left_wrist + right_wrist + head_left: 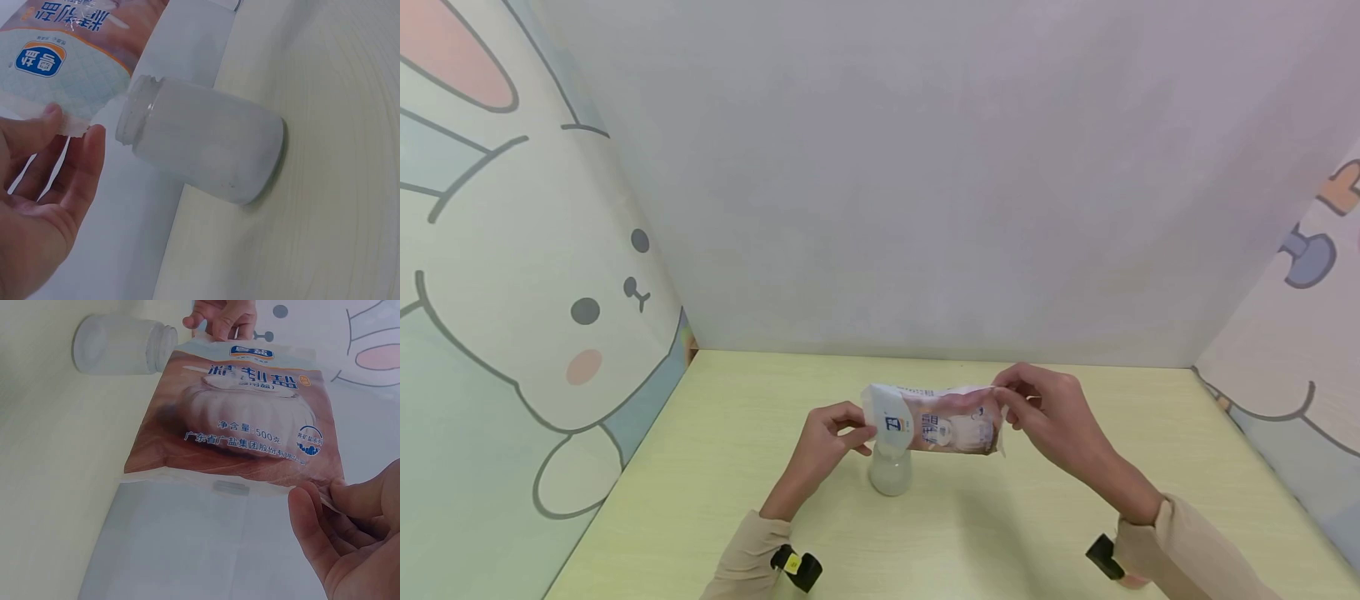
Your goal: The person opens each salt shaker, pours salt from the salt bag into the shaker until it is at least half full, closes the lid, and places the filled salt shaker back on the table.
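A pink-and-white bag of salt (951, 423) is held sideways between both hands, its printed end over a clear glass jar (891, 473). With thumb and fingertips my left hand (829, 442) pinches the edge of the bag's white end, close beside the jar's mouth. The right hand (1060, 417) grips a corner at the bag's other end, higher up. In the left wrist view the jar (206, 140) stands without a lid and looks cloudy white inside. A whitish strip shows between the bag's corner and the jar's rim.
The jar stands on a pale yellow wooden table (760, 392). A plain grey-white wall (925, 183) rises behind it, with cartoon-printed panels (535, 275) on the left and right. A black wrist strap (797, 567) circles the left sleeve.
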A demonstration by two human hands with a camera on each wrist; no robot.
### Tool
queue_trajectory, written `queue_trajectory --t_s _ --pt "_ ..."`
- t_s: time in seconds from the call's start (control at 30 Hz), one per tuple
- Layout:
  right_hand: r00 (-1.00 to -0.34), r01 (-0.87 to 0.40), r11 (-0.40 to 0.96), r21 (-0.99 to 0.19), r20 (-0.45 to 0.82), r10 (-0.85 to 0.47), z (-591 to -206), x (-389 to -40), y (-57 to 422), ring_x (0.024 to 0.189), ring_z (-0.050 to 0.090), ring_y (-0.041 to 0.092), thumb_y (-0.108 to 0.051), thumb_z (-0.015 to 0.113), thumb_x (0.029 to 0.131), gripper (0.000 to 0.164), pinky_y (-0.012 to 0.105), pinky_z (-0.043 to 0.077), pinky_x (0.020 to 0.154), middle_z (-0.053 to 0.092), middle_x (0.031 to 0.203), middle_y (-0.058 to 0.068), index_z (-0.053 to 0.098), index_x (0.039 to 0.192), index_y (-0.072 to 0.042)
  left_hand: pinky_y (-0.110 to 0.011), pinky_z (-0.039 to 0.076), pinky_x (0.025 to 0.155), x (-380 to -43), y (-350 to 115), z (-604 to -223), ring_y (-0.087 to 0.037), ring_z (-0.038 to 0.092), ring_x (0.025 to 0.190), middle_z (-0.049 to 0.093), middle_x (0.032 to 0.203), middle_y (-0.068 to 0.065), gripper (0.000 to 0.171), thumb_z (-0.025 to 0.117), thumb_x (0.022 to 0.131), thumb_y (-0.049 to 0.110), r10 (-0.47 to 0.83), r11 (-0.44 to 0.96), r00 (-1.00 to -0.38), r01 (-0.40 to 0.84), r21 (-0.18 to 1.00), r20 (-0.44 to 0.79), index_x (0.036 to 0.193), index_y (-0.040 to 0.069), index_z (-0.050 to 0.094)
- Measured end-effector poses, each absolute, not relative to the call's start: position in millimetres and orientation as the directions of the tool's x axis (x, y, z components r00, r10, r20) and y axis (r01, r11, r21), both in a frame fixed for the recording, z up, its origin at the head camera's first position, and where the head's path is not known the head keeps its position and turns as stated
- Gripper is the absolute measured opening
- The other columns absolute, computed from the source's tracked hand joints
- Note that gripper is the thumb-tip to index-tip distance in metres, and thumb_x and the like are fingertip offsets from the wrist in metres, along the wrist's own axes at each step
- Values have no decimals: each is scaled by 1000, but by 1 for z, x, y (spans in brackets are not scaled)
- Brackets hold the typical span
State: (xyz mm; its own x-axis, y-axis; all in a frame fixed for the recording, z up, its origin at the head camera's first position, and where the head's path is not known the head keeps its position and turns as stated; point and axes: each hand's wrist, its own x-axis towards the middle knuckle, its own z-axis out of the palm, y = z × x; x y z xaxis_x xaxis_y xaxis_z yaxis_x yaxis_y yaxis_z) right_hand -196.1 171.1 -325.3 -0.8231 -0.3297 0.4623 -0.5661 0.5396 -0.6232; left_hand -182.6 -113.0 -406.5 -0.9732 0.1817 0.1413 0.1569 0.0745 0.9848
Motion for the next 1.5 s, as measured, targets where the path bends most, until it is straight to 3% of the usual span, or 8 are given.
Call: queue_trajectory --t_s 0.8,1.27,1.5 --pt "-822 -568 537 -624 465 -329 -295 -175 157 48 48 15 8 59 78 12 21 45 44 54 61 5 60 76 -3 -41 54 64 -182 -113 -408 -31 59 85 58 88 -17 9 61 79 -1 181 56 -973 156 986 144 89 -1 61" --pt "-810 -586 515 -625 475 -344 -321 -194 171 51 49 8 -6 60 82 9 21 46 44 55 64 -4 61 80 -14 -42 53 64 -181 -112 -407 -30 59 85 59 88 -16 9 61 80 1 173 67 -975 151 986 137 89 0 62" --pt "-804 -594 512 -620 484 -347 -320 -194 170 51 49 8 -6 60 83 9 21 45 44 55 64 -5 61 80 -15 -45 53 65 -181 -112 -408 -39 57 87 58 88 -18 9 61 80 1 180 41 -973 152 988 142 89 0 61"
